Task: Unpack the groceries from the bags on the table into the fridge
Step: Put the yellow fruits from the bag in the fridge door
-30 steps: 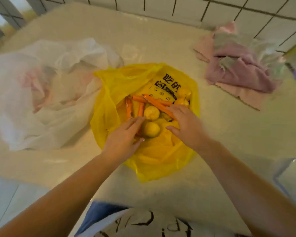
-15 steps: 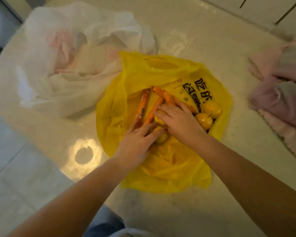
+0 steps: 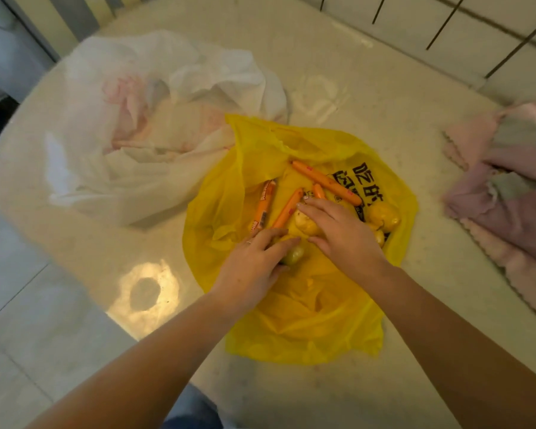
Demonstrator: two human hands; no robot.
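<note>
1. Both hands are down in the yellow bag (image 3: 291, 320), which lies spread flat on the bench (image 3: 384, 97). The left hand (image 3: 254, 267) has its fingers laid over a yellow-green fruit (image 3: 294, 255); they curve round it, but I can't tell whether they have closed on it. The right hand (image 3: 341, 233) is cupped over a second fruit (image 3: 304, 222), fingers bent down around it.
2. To my eye the step is lifting fruit out for the fridge, which isn't in sight. Best to get thumb and fingers properly under each one before raising it; they look round and would likely roll.
3. Four sausage sticks (image 3: 283, 209) lie loose just beside the fingertips, one touching the right hand. Lift straight up so they aren't dragged along.
4. More fruit (image 3: 384, 216) sits at the bag's right edge, near the rim. The thin plastic may cling to a rising hand and tip it off, so go slowly.
5. The white bag (image 3: 155, 134) behind is bunched; I can't see what it holds.
6. Cloths (image 3: 508, 187) lie well apart, on the right.
</note>
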